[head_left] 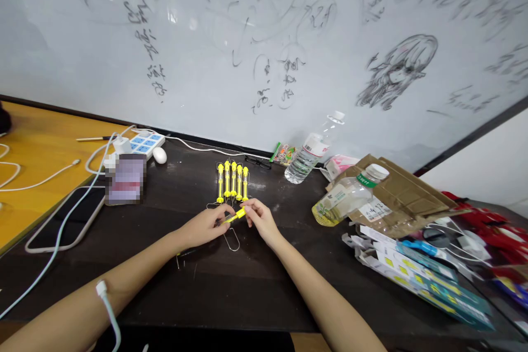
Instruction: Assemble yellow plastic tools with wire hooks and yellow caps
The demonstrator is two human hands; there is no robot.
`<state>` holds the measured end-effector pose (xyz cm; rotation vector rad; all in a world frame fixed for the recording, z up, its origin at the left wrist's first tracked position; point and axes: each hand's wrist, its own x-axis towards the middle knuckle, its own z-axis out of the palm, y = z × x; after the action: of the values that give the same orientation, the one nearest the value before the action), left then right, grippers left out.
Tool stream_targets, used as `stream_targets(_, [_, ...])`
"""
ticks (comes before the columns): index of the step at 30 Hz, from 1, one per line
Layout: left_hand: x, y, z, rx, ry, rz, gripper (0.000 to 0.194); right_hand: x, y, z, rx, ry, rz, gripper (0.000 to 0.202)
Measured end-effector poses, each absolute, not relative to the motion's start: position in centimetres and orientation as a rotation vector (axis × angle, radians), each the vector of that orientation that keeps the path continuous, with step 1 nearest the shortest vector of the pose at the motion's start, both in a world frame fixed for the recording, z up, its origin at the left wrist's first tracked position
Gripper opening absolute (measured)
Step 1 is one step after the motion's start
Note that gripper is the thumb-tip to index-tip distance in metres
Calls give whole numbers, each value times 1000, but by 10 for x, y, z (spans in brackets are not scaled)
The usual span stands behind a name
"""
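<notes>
Between my two hands is a slim yellow piece (236, 215), much like the yellow-ended tubes lying beyond it. My left hand (208, 224) grips its lower left end with bent fingers. The thumb and fingers of my right hand (260, 220) pinch its upper right end. A thin wire loop (233, 240) hangs below the piece. Just past my fingertips, several slim clear tubes with yellow ends (233, 180) lie side by side in a row, with thin wire at them. Fingers partly cover the held piece, so its details are hidden.
On the dark table (231, 297), a water bottle (307, 154) and a tilted tea bottle (348, 196) are at right, near cardboard (396, 192) and an opened box (429, 275). At left are a phone (68, 220), cables and a power strip (146, 144). A whiteboard (198, 93) stands behind.
</notes>
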<state>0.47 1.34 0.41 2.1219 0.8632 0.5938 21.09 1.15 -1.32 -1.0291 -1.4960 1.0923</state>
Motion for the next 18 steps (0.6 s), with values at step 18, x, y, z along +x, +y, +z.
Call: stream_targets(18, [5,13,7,2127,867,637,30,245,20,6,-1170,-1563,809,27])
